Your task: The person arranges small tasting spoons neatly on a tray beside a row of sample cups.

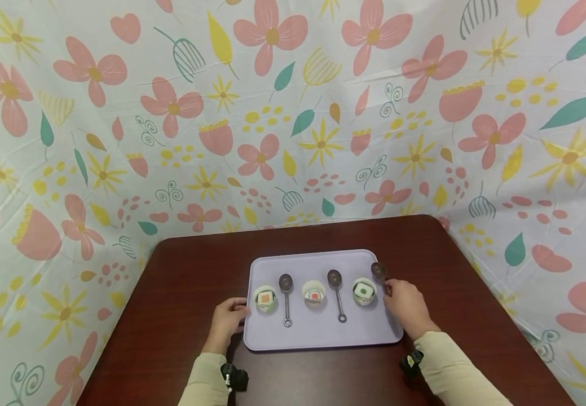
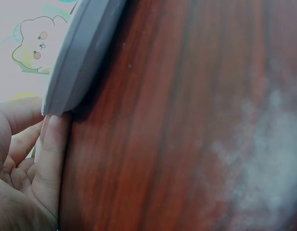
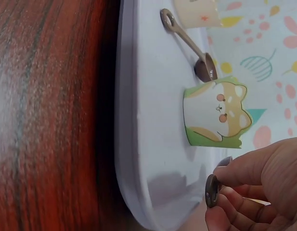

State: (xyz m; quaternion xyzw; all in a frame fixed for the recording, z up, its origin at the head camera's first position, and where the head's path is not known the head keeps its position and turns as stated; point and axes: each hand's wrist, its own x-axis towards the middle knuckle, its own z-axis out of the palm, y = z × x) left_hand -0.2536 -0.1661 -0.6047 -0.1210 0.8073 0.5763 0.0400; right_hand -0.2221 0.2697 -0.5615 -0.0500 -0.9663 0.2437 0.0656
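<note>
A pale lilac tray (image 1: 323,335) lies on the table. At its left edge my left hand (image 1: 225,322) pinches the rim, thumb and fingers seen against it in the left wrist view. My right hand (image 1: 410,307) holds a brown measuring spoon (image 1: 379,271) by its handle, over the tray's right side; in the right wrist view the ringed handle end (image 3: 212,191) shows between the fingertips. Near it stands a paper cup with a dog face (image 3: 206,115), holding a white block with a green mark (image 1: 364,290).
Two more brown spoons, a left one (image 1: 286,283) and a middle one (image 1: 334,278), lie between the cups. A left cup (image 1: 266,308) holds an orange-marked block, a middle cup (image 1: 314,301) a red-marked one. Behind the dark wooden table (image 1: 191,270) hangs a flowered cloth (image 1: 282,135).
</note>
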